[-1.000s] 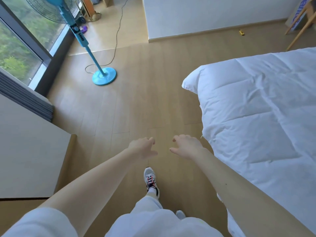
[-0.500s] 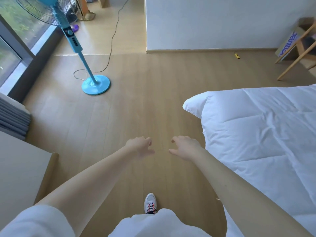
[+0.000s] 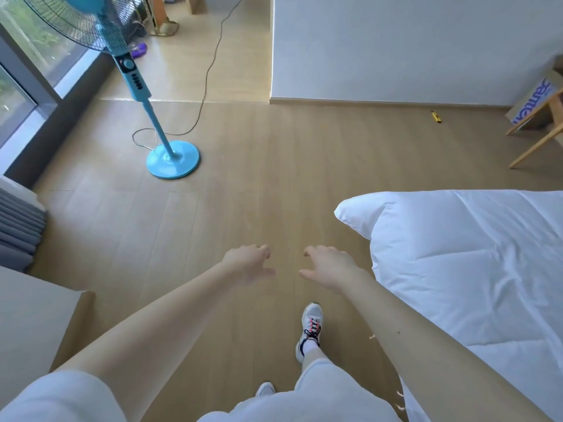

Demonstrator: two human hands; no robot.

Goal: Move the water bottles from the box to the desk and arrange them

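Two bare hands stretch ahead of you over the wooden floor [image 3: 243,178]: your left hand [image 3: 248,266] and right hand [image 3: 330,268] hover side by side, slightly apart, each grip released, fingers loosely curled round nothing. The cardboard box [image 3: 531,106] with blue lettering sits far off at your right against the wall [image 3: 396,47], behind slanted wooden legs [image 3: 539,141]; what it holds is hidden from here. A pale worktop [image 3: 27,324] corner lies at your lower left, the white bed [image 3: 472,269] at your right, a blue fan [image 3: 138,83] near the window [image 3: 12,95].
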